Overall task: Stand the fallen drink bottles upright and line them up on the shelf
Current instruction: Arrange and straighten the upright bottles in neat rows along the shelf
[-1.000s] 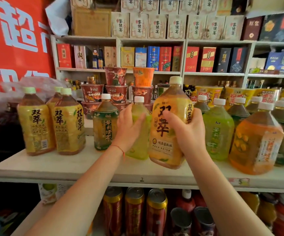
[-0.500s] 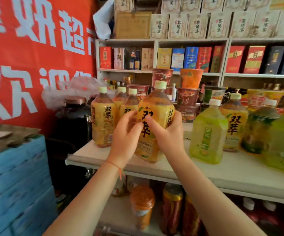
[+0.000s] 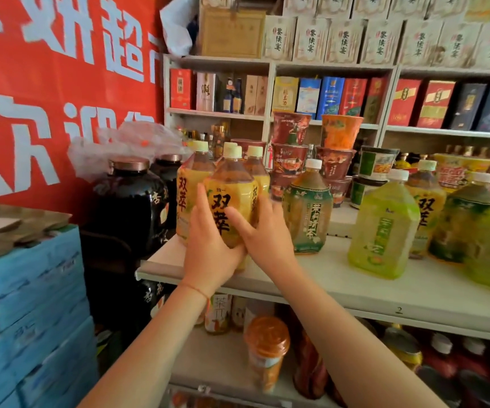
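Note:
Both hands hold a yellow-labelled tea bottle (image 3: pixel 229 198) upright at the left end of the white shelf (image 3: pixel 355 293). My left hand (image 3: pixel 208 248) wraps its lower left side and my right hand (image 3: pixel 263 231) presses its right side. Just behind it stand other yellow tea bottles (image 3: pixel 186 189), close together. To the right stand a dark green tea bottle (image 3: pixel 308 213), a light green bottle (image 3: pixel 383 231), another yellow bottle (image 3: pixel 426 201) and more green ones (image 3: pixel 461 222), all upright.
Dark ceramic jars (image 3: pixel 132 207) sit left of the shelf, beside blue cartons (image 3: pixel 32 293) and a red banner (image 3: pixel 46 83). Instant noodle cups (image 3: pixel 291 148) stack behind the bottles. Boxed goods fill the back shelves. Cans and bottles (image 3: pixel 267 348) sit on the lower shelf.
Both hands carried the yellow bottle leftward along the shelf and brought it down against the group of yellow bottles. My view swung left with it.

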Motion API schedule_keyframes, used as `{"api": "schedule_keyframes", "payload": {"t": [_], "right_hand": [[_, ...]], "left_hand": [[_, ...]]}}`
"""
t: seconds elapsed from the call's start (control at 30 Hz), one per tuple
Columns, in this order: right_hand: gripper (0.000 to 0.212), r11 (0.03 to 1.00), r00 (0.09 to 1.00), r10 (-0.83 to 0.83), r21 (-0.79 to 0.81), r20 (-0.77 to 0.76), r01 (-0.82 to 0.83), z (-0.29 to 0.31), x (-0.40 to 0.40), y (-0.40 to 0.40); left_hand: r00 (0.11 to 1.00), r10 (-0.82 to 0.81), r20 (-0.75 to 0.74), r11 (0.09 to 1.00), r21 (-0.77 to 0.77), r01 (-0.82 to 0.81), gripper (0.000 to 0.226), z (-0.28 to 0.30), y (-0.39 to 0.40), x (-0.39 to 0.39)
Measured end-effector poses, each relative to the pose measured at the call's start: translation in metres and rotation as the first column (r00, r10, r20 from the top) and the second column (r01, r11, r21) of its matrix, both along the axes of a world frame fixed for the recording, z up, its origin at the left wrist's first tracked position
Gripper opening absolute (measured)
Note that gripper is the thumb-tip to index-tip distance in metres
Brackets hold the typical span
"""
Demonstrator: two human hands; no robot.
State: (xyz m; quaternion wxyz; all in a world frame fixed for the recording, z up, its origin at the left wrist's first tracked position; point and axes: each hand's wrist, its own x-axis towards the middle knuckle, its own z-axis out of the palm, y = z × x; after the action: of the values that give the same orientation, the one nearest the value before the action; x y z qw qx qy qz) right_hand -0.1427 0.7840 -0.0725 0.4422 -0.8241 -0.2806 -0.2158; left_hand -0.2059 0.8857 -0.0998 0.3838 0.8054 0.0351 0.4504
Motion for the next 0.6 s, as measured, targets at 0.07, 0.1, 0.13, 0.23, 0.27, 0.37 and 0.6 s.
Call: {"api": "schedule_keyframes", "payload": {"t": [0.07, 0.1, 0.13, 0.23, 0.27, 0.37, 0.6], "right_hand": [[0.074, 0.996, 1.0, -0.003, -0.087, 0.017, 0.005, -0.002, -0.002, -0.006], [0.069, 0.996, 0.999, -0.009, -0.092, 0.036, 0.013, -0.002, -0.002, -0.011], [0.063, 0.998, 0.998, -0.02, -0.062, 0.058, 0.023, -0.001, -0.002, -0.018], [0.034, 0.986, 0.982, -0.127, 0.127, 0.143, 0.109, 0.01, 0.003, -0.046], [0.028, 0.971, 0.965, -0.188, 0.184, 0.182, 0.154, 0.016, 0.007, -0.058], [0.03, 0.904, 0.883, -0.386, 0.298, 0.267, 0.305, 0.033, 0.023, -0.105], [0.035, 0.812, 0.868, -0.496, 0.337, -0.033, 0.477, 0.038, 0.07, -0.215]], "left_hand": [[0.999, 0.034, 0.029, 0.999, -0.013, -0.034, 0.122, 0.0, 0.0, 0.001], [0.997, 0.062, 0.035, 0.998, 0.002, -0.062, 0.119, 0.0, -0.003, 0.001], [0.992, 0.108, 0.061, 0.992, 0.053, -0.111, 0.113, 0.001, -0.008, 0.001], [0.925, 0.157, 0.345, 0.936, 0.247, -0.251, 0.072, 0.007, -0.033, 0.0], [0.91, 0.097, 0.402, 0.936, 0.274, -0.221, 0.059, 0.012, -0.044, 0.003], [0.957, -0.103, 0.271, 0.943, 0.332, 0.008, 0.037, 0.03, -0.079, 0.018], [0.962, -0.264, -0.072, 0.92, 0.28, 0.273, 0.066, 0.045, -0.177, 0.078]]}}
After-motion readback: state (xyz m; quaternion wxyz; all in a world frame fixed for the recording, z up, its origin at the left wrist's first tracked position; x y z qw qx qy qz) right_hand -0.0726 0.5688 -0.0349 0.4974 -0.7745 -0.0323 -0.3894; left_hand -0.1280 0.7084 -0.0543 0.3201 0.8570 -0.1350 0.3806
